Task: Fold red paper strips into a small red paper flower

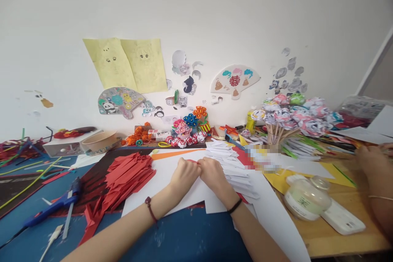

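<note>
My left hand [184, 177] and my right hand [214, 175] meet over white paper sheets [167, 178]. The fingers of both are closed in a pinch. A bit of red paper [194, 161] shows at the fingertips, mostly hidden by the hands. To the left of my left hand lies a heap of red paper strips [130, 176]. A stack of white paper strips [235, 172] spreads just to the right of my right hand. An orange paper piece [175, 154] lies on the sheet beyond my left hand.
A blue glue gun [57, 206] and a white cable [54, 235] lie at left. Paper flowers [182, 131] stand along the wall, with a larger bunch [294, 116] at right. A jar [307, 198] sits near a white device [344, 217]. Another person's hand [374, 163] is at far right.
</note>
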The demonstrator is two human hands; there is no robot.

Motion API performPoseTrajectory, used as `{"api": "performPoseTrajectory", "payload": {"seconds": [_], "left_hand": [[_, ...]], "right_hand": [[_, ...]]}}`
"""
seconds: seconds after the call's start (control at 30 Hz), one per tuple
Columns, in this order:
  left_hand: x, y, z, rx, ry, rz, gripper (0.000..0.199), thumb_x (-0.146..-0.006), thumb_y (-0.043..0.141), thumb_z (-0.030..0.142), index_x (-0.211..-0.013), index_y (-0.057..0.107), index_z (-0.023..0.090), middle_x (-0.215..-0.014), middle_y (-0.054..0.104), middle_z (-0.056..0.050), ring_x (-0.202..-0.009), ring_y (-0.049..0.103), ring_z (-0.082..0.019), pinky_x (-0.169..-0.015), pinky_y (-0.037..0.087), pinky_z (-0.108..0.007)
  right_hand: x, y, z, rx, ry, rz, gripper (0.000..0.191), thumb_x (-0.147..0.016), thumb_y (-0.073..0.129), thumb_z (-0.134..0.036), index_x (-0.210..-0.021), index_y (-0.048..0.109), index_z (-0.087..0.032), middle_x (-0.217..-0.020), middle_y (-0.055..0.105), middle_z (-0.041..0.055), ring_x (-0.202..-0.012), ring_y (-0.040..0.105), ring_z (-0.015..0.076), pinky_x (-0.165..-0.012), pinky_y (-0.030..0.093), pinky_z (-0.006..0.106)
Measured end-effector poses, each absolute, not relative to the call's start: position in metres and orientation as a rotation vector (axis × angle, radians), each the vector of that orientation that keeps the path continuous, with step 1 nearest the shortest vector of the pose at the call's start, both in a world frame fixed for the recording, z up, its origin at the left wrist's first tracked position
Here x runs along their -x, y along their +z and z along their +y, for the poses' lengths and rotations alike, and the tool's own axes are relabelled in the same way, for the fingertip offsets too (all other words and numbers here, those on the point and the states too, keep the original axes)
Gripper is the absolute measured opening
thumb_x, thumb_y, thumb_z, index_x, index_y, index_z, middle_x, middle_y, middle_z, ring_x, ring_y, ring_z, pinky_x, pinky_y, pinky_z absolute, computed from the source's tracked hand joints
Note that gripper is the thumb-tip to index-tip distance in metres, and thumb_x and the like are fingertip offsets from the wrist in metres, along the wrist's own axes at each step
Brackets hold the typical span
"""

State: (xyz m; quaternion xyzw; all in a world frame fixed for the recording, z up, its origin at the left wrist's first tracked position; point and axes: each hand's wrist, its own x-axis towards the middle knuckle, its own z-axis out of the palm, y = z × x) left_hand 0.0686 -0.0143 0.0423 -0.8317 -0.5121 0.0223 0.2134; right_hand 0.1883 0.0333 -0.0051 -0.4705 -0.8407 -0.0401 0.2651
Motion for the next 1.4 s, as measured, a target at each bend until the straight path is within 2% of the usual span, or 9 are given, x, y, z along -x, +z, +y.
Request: {"api": "performPoseTrajectory", "payload": {"seconds": [0.1, 0.23, 0.47, 0.53, 0.7, 0.87, 0.97, 1.2, 1.4], "left_hand": [[-0.067, 0.044, -0.018, 2.153, 0.152, -1.378, 0.034, -0.085, 0.037, -0.007, -0.066, 0.058, 0.011, -0.06, 0.059, -0.008, -0.056, 0.054, -0.019, -0.057, 0.03, -0.03], [-0.06, 0.052, -0.017, 2.059, 0.171, -1.25, 0.032, -0.083, 0.037, -0.008, -0.066, 0.057, 0.011, -0.061, 0.058, -0.007, -0.056, 0.053, -0.018, -0.054, 0.026, -0.03], [-0.052, 0.071, -0.018, 1.979, 0.105, -1.293, 0.028, -0.084, 0.044, -0.003, -0.068, 0.063, 0.011, -0.062, 0.061, -0.009, -0.058, 0.057, -0.02, -0.057, 0.031, -0.03], [-0.049, 0.074, -0.017, 2.017, 0.083, -1.364, 0.028, -0.087, 0.049, 0.004, -0.066, 0.065, 0.011, -0.061, 0.062, -0.01, -0.06, 0.06, -0.021, -0.059, 0.033, -0.03], [-0.04, 0.085, -0.014, 2.153, 0.0, -1.509, 0.038, -0.092, 0.055, 0.033, -0.063, 0.067, 0.012, -0.059, 0.062, -0.012, -0.065, 0.063, -0.024, -0.059, 0.033, -0.03], [-0.032, 0.097, -0.013, 2.214, 0.086, -1.447, 0.035, -0.089, 0.057, 0.044, -0.08, 0.07, 0.013, -0.075, 0.069, -0.013, -0.072, 0.066, -0.024, -0.054, 0.029, -0.026], [-0.027, 0.1, -0.013, 2.255, 0.075, -1.457, 0.037, -0.086, 0.059, 0.049, -0.081, 0.068, 0.013, -0.078, 0.07, -0.01, -0.071, 0.065, -0.022, -0.051, 0.027, -0.025], [-0.017, 0.09, -0.016, 2.29, -0.041, -1.367, 0.034, -0.09, 0.054, 0.047, -0.086, 0.068, 0.016, -0.084, 0.065, -0.007, -0.079, 0.061, -0.019, -0.052, 0.03, -0.025], [-0.025, 0.096, -0.026, 2.151, 0.033, -1.296, 0.029, -0.092, 0.054, 0.037, -0.082, 0.07, 0.015, -0.088, 0.064, -0.011, -0.089, 0.057, -0.025, -0.059, 0.034, -0.029]], "right_hand": [[-0.189, -0.001, 0.032, 1.334, -0.041, -2.265, 0.016, -0.082, 0.056, -0.01, -0.072, 0.066, -0.017, -0.073, 0.068, 0.0068, -0.063, 0.06, 0.0166, -0.053, 0.026, 0.028], [-0.193, 0.006, 0.032, 1.318, 0.022, -2.214, 0.019, -0.085, 0.056, -0.014, -0.07, 0.067, -0.018, -0.071, 0.07, 0.007, -0.063, 0.061, 0.0165, -0.053, 0.025, 0.028], [-0.203, 0.013, 0.031, 1.121, -0.013, -2.204, 0.023, -0.088, 0.056, -0.018, -0.067, 0.065, -0.019, -0.07, 0.069, 0.003, -0.064, 0.06, 0.0147, -0.057, 0.028, 0.027], [-0.204, 0.012, 0.032, 1.065, -0.034, -2.22, 0.022, -0.088, 0.057, -0.018, -0.068, 0.065, -0.019, -0.069, 0.068, 0.0023, -0.064, 0.06, 0.0144, -0.057, 0.028, 0.027], [-0.203, 0.007, 0.034, 0.953, -0.048, -2.191, 0.022, -0.09, 0.053, -0.017, -0.072, 0.065, -0.018, -0.069, 0.066, 0.0016, -0.064, 0.058, 0.013, -0.059, 0.03, 0.025], [-0.203, 0.003, 0.035, 0.879, -0.044, -2.129, 0.023, -0.09, 0.05, -0.015, -0.073, 0.065, -0.018, -0.067, 0.064, 0.0016, -0.064, 0.056, 0.0126, -0.06, 0.032, 0.025], [-0.203, 0.002, 0.035, 0.864, -0.041, -2.1, 0.023, -0.09, 0.05, -0.014, -0.072, 0.065, -0.018, -0.066, 0.063, 0.0013, -0.063, 0.056, 0.0127, -0.06, 0.033, 0.025], [-0.201, 0.001, 0.033, 0.856, -0.037, -2.083, 0.021, -0.089, 0.052, -0.015, -0.074, 0.067, -0.019, -0.066, 0.063, 0.0012, -0.061, 0.056, 0.0125, -0.059, 0.034, 0.024], [-0.197, -0.003, 0.034, 0.887, -0.057, -2.072, 0.022, -0.091, 0.05, -0.017, -0.075, 0.066, -0.018, -0.068, 0.065, 0.0024, -0.064, 0.058, 0.0134, -0.06, 0.033, 0.025]]}}
